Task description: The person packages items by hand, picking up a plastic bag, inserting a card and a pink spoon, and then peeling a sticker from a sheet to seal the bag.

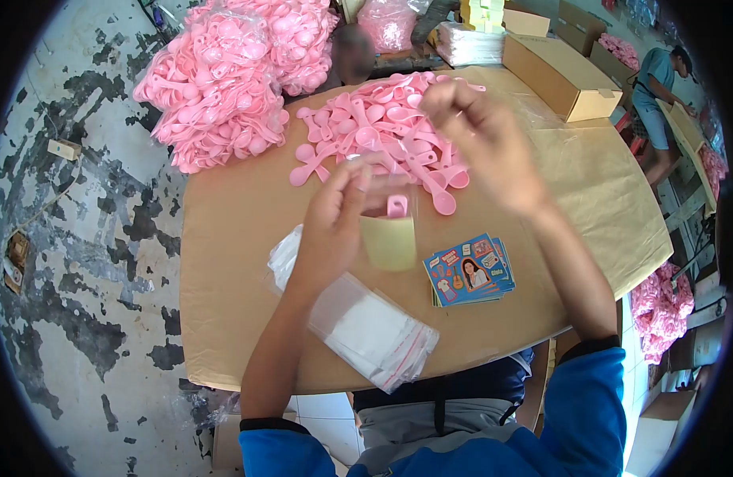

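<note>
My left hand is closed on the top edge of a small clear plastic bag. Inside the bag are a pale yellow card and a pink piece that looks like a spoon handle. Raised to the right, over the edge of a heap of pink plastic spoons, my right hand is blurred, with fingers curled together; I cannot tell what is in them. Below the hands lie a stack of printed blue cards and a pile of flat clear bags.
Brown paper covers the table. Large bags of pink spoons stand at its back left. A cardboard box and a stack of white packs are at the back. Another person works at the far right.
</note>
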The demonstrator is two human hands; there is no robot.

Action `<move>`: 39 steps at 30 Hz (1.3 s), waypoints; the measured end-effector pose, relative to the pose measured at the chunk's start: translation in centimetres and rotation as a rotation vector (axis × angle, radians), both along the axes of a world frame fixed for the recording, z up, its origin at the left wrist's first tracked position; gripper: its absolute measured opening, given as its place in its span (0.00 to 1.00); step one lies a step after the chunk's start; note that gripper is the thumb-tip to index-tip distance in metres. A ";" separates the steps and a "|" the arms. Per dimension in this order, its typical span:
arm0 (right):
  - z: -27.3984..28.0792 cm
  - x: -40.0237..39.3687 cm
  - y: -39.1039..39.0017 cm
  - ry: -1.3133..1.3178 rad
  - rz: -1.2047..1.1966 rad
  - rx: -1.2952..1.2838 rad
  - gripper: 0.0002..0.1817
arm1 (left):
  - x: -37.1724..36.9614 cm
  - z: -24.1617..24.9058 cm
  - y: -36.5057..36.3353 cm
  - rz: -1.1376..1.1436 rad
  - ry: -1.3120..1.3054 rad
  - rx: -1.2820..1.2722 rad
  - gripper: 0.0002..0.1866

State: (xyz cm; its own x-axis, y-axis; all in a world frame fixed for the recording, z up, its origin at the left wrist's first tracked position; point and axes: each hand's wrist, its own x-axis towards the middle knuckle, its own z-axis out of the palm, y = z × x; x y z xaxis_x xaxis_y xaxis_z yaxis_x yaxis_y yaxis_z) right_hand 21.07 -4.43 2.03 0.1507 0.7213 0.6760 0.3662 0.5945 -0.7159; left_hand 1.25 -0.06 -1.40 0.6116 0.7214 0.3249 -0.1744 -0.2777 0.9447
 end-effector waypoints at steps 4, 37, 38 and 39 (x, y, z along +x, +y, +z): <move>3.9 7.9 -3.2 0.293 0.196 -0.131 0.13 | -0.5 0.0 1.1 0.023 -0.063 -0.184 0.18; -4.5 -1.4 -1.7 0.179 0.304 -0.387 0.09 | -0.2 -0.8 0.4 -0.011 -0.032 -0.207 0.18; -4.5 -1.5 -1.6 0.210 0.293 -0.367 0.10 | -0.2 -0.7 0.5 -0.031 -0.017 -0.191 0.18; -4.3 -1.3 -1.7 0.193 0.290 -0.382 0.10 | -0.4 -0.6 0.7 -0.050 -0.001 -0.178 0.17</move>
